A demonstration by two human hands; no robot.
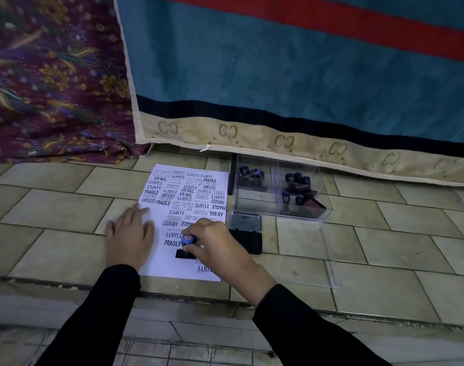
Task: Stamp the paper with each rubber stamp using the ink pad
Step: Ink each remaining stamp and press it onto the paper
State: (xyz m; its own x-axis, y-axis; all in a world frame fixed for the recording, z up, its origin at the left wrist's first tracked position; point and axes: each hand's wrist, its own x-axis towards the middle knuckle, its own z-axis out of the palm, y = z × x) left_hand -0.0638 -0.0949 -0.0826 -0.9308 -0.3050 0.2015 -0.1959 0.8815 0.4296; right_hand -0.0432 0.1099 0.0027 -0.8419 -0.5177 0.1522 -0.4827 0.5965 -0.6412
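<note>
A white paper [156,262] covered with several black word stamps lies on the tiled floor. My left hand [129,237] rests flat on its left edge, fingers spread. My right hand [220,245] grips a rubber stamp [186,247] with a blue knob and black base, pressed upright onto the lower part of the paper. The ink pad [246,231] lies open just right of the paper, its silver lid up and black pad toward me. A clear plastic box [254,199] further back holds several more stamps [296,180].
A teal, red and beige mattress [278,75] stands right behind the box and paper. Purple patterned cloth [53,88] lies at the back left. The box's clear lid [328,260] lies flat to the right. A floor step edge [172,291] runs below the paper.
</note>
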